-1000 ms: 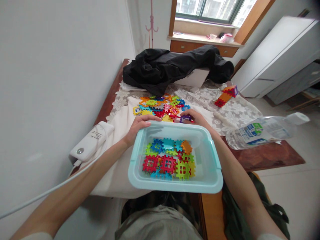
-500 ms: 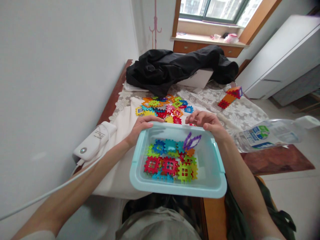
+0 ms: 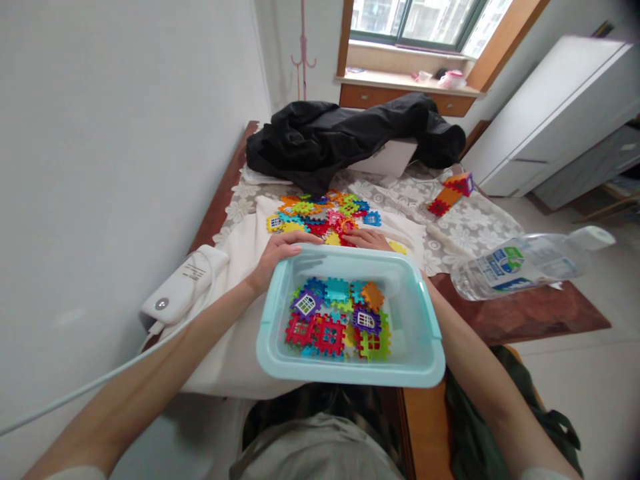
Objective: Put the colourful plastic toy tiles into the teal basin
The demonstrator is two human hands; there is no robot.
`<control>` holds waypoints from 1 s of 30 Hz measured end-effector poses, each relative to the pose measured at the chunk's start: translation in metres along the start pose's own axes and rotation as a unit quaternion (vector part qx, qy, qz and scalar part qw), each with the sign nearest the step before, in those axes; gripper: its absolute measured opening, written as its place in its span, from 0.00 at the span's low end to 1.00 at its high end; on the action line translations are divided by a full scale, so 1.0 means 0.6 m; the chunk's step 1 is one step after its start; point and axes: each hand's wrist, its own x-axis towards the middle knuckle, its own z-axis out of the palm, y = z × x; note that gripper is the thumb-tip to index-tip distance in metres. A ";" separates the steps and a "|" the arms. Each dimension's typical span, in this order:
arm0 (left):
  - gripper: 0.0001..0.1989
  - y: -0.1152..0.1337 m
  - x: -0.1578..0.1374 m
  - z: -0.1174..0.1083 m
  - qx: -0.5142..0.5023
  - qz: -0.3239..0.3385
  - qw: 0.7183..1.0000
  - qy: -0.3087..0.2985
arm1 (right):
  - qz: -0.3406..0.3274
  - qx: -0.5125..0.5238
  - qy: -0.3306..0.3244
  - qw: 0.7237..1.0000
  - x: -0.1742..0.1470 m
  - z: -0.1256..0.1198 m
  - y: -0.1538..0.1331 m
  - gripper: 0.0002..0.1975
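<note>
My left hand (image 3: 280,257) grips the far left corner of a light blue plastic bin (image 3: 350,375), thumb on the rim and fingers over its far side. Several toothed plastic building pieces lie in the bin, among them a red window piece (image 3: 330,335), a purple window piece (image 3: 307,304) and an orange piece (image 3: 373,295). Beyond the far rim, my right hand (image 3: 369,239) rests at the near edge of a pile of building pieces (image 3: 320,212). Its fingers are stretched out toward the left, and the rim hides part of the hand.
A clear plastic bottle (image 3: 523,263) lies tilted at the right. Behind it stands a joined orange and red block build (image 3: 450,193) on the patterned tablecloth (image 3: 463,230). A white power bank (image 3: 180,283) with a cable sits at left. Black cloth (image 3: 350,137) covers the back.
My right hand has moved from above the bin's far right rim down and left to the pile. Purple pieces and an orange piece now lie on top in the bin.
</note>
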 end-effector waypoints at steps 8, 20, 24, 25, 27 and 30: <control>0.16 0.002 -0.001 0.002 0.006 0.002 1.000 -0.002 | 0.010 -0.037 0.025 0.999 -0.019 -0.003 -0.012 0.20; 0.17 -0.001 0.000 -0.001 0.014 0.002 1.000 0.004 | 0.010 -0.046 0.024 0.999 0.004 0.015 0.024 0.23; 0.17 0.002 -0.001 0.000 0.015 0.000 1.000 0.001 | 0.023 -0.054 0.032 0.998 0.003 0.023 0.041 0.24; 0.17 0.003 -0.001 0.000 0.014 -0.001 1.000 0.000 | 0.025 -0.054 0.033 0.998 0.002 0.024 0.045 0.24; 0.17 0.004 -0.002 0.000 0.013 -0.001 1.000 -0.002 | 0.026 -0.047 0.034 0.998 0.001 0.025 0.048 0.25; 0.17 0.001 -0.001 -0.001 0.009 -0.003 1.000 -0.005 | 0.021 -0.032 0.038 0.999 -0.002 0.022 0.047 0.25</control>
